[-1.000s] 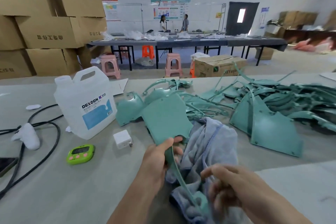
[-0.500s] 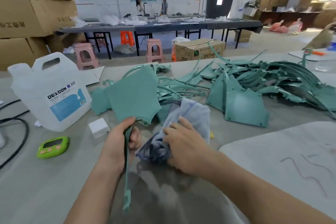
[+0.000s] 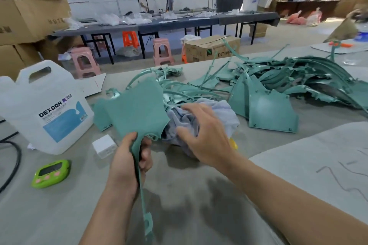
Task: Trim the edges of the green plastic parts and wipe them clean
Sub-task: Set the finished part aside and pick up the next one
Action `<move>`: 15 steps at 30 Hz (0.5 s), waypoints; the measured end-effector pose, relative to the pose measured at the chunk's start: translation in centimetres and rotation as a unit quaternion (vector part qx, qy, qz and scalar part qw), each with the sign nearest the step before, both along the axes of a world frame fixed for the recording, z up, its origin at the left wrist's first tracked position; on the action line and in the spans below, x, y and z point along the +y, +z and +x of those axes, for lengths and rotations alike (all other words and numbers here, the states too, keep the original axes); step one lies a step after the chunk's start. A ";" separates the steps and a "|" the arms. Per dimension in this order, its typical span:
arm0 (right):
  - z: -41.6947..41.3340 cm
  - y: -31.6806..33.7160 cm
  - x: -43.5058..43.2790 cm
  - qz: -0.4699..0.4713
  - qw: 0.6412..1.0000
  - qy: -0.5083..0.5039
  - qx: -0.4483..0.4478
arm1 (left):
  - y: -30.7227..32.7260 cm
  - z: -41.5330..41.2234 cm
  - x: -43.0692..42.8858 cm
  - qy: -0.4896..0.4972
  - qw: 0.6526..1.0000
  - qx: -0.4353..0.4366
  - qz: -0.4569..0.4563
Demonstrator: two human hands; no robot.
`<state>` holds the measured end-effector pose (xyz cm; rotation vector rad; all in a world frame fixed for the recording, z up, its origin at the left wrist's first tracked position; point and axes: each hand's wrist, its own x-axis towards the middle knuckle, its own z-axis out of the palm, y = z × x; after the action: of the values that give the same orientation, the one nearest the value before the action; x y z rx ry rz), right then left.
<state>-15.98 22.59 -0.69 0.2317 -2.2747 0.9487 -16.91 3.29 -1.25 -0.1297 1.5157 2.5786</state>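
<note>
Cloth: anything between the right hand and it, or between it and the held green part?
Nothing visible. The right hand lies on the cloth with fingers spread. The green part, gripped at its narrow stem by the left hand, stands right beside the cloth, no object between.

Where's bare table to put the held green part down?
Bare table between the timer and the left hand, and on the near side of the cloth. The grey mat at right is mostly bare. Crowded: the pile of green parts behind, and around the jug.
</note>
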 end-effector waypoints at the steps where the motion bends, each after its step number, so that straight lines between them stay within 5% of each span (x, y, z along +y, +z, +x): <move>1: 1.2 -0.2 1.3 -0.022 0.996 -0.075 0.040 | -0.2 -0.2 0.0 -0.008 1.000 -0.003 -0.026; 2: 2.1 -0.5 3.1 -0.037 0.986 -0.154 0.044 | -0.5 -0.3 0.1 -0.021 0.998 -0.007 -0.056; 4: 2.9 -1.2 6.9 -0.023 0.946 -0.314 -0.082 | -1.1 -0.4 0.6 -0.037 0.993 -0.021 -0.108; 7: 3.6 -2.3 10.0 0.037 0.884 -0.352 -0.306 | -1.6 -0.1 1.4 -0.069 0.986 -0.026 -0.150; 15: 2.0 -3.7 8.6 0.195 0.874 -0.332 -0.297 | -2.0 0.9 2.1 -0.121 0.961 0.011 -0.248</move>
<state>-13.98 31.19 -4.40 -0.7396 -2.7759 0.1899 -15.96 5.39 -3.22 0.0322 2.0127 1.9789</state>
